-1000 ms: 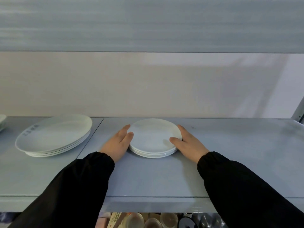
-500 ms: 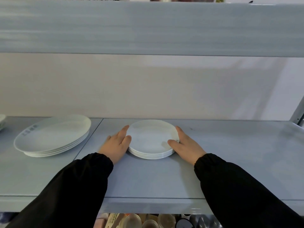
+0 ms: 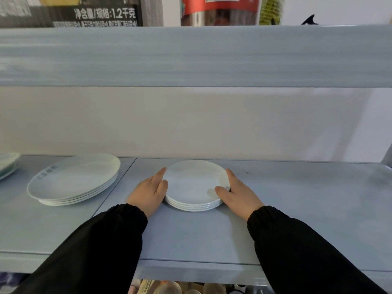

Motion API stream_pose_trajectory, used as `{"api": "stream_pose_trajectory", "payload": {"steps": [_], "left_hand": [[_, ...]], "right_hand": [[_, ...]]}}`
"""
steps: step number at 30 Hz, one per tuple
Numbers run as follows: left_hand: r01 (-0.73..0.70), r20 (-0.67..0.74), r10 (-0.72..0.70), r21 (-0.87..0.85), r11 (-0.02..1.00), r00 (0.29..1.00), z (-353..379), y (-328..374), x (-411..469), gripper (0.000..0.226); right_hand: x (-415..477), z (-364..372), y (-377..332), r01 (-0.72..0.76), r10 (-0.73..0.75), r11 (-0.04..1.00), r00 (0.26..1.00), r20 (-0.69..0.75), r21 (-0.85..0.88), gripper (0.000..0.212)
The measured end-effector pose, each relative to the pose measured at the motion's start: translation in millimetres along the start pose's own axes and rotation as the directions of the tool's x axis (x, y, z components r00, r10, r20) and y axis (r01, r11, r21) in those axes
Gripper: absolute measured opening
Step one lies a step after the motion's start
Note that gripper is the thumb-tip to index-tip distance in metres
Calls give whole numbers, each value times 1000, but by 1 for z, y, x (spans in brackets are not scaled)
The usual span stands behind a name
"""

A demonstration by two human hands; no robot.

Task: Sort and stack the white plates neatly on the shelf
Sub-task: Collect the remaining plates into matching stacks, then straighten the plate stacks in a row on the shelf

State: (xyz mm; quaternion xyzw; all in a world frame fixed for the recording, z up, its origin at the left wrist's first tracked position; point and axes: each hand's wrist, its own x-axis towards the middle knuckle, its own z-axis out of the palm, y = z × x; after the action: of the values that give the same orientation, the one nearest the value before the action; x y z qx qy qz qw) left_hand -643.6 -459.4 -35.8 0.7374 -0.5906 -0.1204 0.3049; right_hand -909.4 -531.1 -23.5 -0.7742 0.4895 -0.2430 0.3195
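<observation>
The left hand (image 3: pixel 148 193) lies against the left side of a small stack of white plates (image 3: pixel 191 183), fingers straight along the rim and gripping nothing. The right hand (image 3: pixel 240 195) brackets the opposite side, fingers extended along the rim and the thumb resting on the top plate's edge; it too is flat rather than clenched. Both wrists end in black sleeves (image 3: pixel 95 251). The stack sits on the pale blue shelf (image 3: pixel 297 209), near the middle and towards the back wall. Well apart to its left stands a larger stack of plates (image 3: pixel 72 179) with grey lettering on the top rim. Another plate (image 3: pixel 7 163) is cut off at the far left edge. Overhead runs the upper shelf board (image 3: pixel 191 56), with a printed package (image 3: pixel 93 13) on it.
</observation>
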Motion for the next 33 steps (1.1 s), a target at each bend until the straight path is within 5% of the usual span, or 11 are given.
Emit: {"api": "stream_pose_trajectory", "payload": {"steps": [4, 8, 14, 21, 33], "left_hand": [[-31, -7, 31, 58, 998, 999, -1, 4, -11, 57], [-116, -28, 120, 133, 984, 992, -13, 8, -27, 78], [-231, -69, 269, 337, 913, 961, -60, -5, -46, 79], [-168, -176, 227, 295, 941, 958, -156, -78, -97, 77], [141, -376, -30, 270, 952, 926, -334, -274, -222, 78]], "right_hand": [[-4, -4, -4, 29, -29, 1000, 999, -14, 4, 47], [-8, -6, -10, 46, -48, 985, 999, -12, -165, 71], [-18, 17, -59, 157, -172, 952, 984, -36, -262, 69], [-21, 97, -159, 313, -315, 906, 948, 42, -284, 67], [-43, 286, -329, 486, -456, 848, 872, 179, -211, 65]]}}
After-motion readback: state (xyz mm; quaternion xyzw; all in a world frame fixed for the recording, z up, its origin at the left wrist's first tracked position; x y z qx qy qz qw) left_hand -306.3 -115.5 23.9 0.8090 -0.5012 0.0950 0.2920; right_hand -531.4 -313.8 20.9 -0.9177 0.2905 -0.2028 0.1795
